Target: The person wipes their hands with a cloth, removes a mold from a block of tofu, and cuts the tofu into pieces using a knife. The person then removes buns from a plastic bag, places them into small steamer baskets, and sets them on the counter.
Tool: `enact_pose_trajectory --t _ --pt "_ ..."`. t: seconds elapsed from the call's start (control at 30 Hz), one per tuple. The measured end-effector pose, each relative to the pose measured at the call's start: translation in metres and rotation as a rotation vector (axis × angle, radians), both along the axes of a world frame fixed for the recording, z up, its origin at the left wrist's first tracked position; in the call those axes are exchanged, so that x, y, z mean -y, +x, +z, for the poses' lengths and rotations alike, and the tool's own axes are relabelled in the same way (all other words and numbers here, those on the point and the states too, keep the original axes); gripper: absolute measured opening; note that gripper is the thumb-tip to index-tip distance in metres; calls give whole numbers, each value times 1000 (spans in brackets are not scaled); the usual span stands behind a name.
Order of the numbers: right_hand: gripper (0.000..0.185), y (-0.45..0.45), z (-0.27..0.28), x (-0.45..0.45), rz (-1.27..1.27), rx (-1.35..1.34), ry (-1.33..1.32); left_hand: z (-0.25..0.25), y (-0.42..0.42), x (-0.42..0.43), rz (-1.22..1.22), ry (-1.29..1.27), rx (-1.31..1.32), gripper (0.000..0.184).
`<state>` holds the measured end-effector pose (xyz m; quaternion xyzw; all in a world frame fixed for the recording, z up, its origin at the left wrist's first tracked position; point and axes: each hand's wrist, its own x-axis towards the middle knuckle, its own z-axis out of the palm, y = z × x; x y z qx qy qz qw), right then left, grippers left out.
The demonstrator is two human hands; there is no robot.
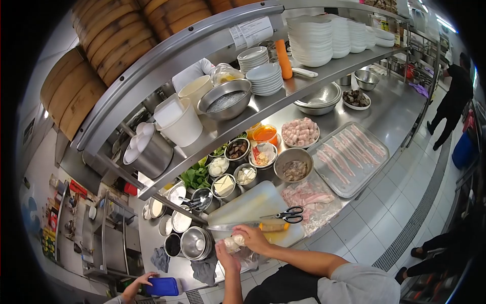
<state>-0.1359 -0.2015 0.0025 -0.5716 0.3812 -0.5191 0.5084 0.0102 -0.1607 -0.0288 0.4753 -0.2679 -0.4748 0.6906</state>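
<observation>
Between my left hand (229,259) and my right hand (254,240) is a pale cream lumpy food item (234,243); its kind is not clear. Both hands have fingers curled around it, at the near edge of the white cutting board (248,203). Just beyond them a large knife (235,227) with a yellow handle lies across the board. Black-handled scissors (292,215) rest at the board's right side. Below my hands is a clear plastic bag (248,259), partly hidden by them.
Stacked steel bowls (196,244) and a grey cloth (204,272) are at left. Another person's hand (143,280) touches a blue container (163,287). Beyond are ingredient tubs, a tray of meat strips (349,177), and an overhead shelf (298,83) with dishes.
</observation>
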Motion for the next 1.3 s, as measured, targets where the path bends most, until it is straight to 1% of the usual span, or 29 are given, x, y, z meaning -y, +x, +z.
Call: enact_pose_trajectory --t 0.07,0.13,0.17,0.23,0.27,0.33,0.4,0.47,0.53,0.57,0.6,0.63,0.67,0.73,0.8,0.9,0.97,1.0,1.07,1.1,1.17,1.3 --pt "22 5 -1 5 20 -20 -37 -3 6 10 35 -39 41 20" --pt "21 10 -9 14 -13 -51 -196 -13 15 16 44 -7 70 21" --pt "21 8 -8 14 -11 -53 -193 -14 16 18 75 23 107 21" --pt "22 5 -5 16 -124 -251 -444 -16 23 18 92 82 159 24" --pt "22 4 -7 20 -107 -254 -433 -16 25 20 105 97 154 24" --pt "20 8 -16 23 22 -61 -196 -17 28 16 92 109 175 27" --pt "18 5 -1 19 -144 -223 -427 -9 24 15 61 94 157 30" --pt "18 12 -23 23 6 -90 -317 -3 20 14 47 95 174 34" --pt "19 5 -1 18 9 10 -164 2 22 11 51 81 153 38" --pt "19 7 3 24 43 2 -147 1 24 11 36 93 161 38" --pt "19 8 5 27 70 60 -47 5 22 10 17 102 166 38" --pt "19 9 3 24 87 117 55 10 18 8 26 98 115 37" --pt "19 8 1 21 99 110 64 3 19 3 37 107 108 37" --pt "21 8 2 25 -27 161 -45 -4 22 9 29 72 90 36" --pt "21 8 5 18 27 115 10 -1 18 4 18 81 75 34" --pt "20 11 10 25 65 171 48 7 19 15 37 67 46 33" --pt "19 16 8 21 179 96 85 11 19 9 29 48 138 32" --pt "19 17 14 19 176 100 81 16 22 9 25 45 141 32" --pt "19 16 26 15 70 115 -61 21 23 9 16 26 182 32" --pt "19 15 23 10 72 108 -51 19 20 4 17 36 176 32" --pt "20 19 24 15 173 84 -13 25 21 9 -19 6 232 31" --pt "20 19 28 15 113 117 -49 29 22 10 -32 -32 227 32"
